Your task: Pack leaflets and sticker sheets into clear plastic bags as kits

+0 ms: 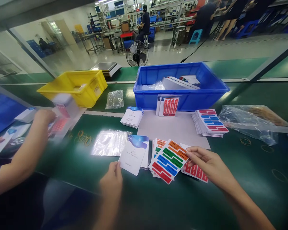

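Observation:
My left hand pinches the lower left corner of a white and blue booklet, which overlaps more booklets on its right. Between the thumb and fingers of my right hand is a sticker sheet with orange, green, blue and red labels, tilted above a pile of similar sheets. Red label sheets lie under my right hand. Clear plastic bags lie flat behind my left hand. Farther back are a booklet stack, a stack of red and blue label sheets and a bagged red label set.
A blue bin and a yellow bin stand at the back. Rubber bands lie on the green table. Crumpled plastic is at the right. At the left, a co-worker's arm reaches over papers. A fan stands beyond.

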{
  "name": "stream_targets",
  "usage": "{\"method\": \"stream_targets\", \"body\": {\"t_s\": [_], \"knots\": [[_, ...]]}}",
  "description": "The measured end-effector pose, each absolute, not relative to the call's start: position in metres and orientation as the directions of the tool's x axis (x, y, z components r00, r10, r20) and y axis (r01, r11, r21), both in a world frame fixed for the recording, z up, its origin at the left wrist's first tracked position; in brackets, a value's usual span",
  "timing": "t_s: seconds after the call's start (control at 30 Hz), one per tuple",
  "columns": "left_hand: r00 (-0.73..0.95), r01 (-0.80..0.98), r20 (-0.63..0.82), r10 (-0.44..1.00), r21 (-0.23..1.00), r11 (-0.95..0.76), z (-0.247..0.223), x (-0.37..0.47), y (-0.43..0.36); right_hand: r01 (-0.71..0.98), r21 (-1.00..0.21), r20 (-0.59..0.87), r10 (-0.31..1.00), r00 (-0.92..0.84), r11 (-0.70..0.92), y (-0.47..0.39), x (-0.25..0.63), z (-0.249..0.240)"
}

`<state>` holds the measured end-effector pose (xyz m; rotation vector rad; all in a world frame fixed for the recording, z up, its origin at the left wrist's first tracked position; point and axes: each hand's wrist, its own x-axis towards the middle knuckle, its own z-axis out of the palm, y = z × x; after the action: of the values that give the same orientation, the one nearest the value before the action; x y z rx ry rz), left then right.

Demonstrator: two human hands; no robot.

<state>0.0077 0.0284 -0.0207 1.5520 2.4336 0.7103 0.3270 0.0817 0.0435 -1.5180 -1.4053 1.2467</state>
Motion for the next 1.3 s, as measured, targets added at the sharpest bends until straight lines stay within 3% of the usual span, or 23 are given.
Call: {"method": "stream_targets", "body": {"t_s": [0.2,0.3,0.43,0.6,0.67,0.8,0.97,1.07,1.17,1.23,1.3], "knots": [[-0.418,0.534,0.014,0.908,0.813,0.233,-0.003,0.012,0.025,0.107,-0.959,-0.278,0.946,-0.164,-0.263,0.078,0.304,0.039],[-0.349,0.402,-0.038,0.936,0.896,0.186,0.007,0.021,0.019,0.025,-0.959,-0.281,0.93,-0.237,-0.284,0.078,0.292,0.037],[-0.24,0.282,-0.086,0.967,0.947,0.154,0.013,0.035,0.01,-0.015,-0.961,-0.262,0.93,-0.258,-0.275,0.078,0.287,0.036],[-0.098,0.221,-0.076,0.992,0.971,0.096,0.017,0.039,0.01,0.07,-0.971,-0.237,0.951,-0.198,-0.227,0.073,0.291,0.037],[-0.057,0.121,-0.082,0.995,0.989,0.088,0.017,0.041,0.011,0.093,-0.973,-0.224,0.958,-0.177,-0.211,0.068,0.291,0.036],[0.006,-0.083,-0.27,0.963,0.959,0.27,0.012,0.056,0.007,0.142,-0.976,-0.186,0.971,-0.148,-0.165,0.051,0.286,0.033],[-0.079,-0.016,-0.345,0.935,0.938,0.345,-0.008,0.098,-0.016,0.34,-0.937,-0.117,0.988,-0.105,-0.075,0.027,0.292,0.026],[-0.194,-0.008,-0.364,0.911,0.929,0.369,-0.02,0.123,-0.034,0.58,-0.814,0.019,0.999,-0.033,0.035,0.028,0.32,0.018],[-0.204,-0.029,-0.388,0.899,0.92,0.39,-0.024,0.131,-0.046,0.824,-0.522,0.223,0.968,-0.117,0.22,0.036,0.358,0.006],[-0.151,-0.073,-0.436,0.887,0.9,0.429,-0.022,0.127,-0.048,0.883,-0.316,0.217,0.932,-0.29,0.348,0.041,0.378,-0.003],[-0.006,-0.143,-0.522,0.853,0.845,0.516,-0.018,0.118,-0.045,0.885,-0.211,0.148,0.909,-0.39,0.414,0.041,0.388,-0.012]]}}
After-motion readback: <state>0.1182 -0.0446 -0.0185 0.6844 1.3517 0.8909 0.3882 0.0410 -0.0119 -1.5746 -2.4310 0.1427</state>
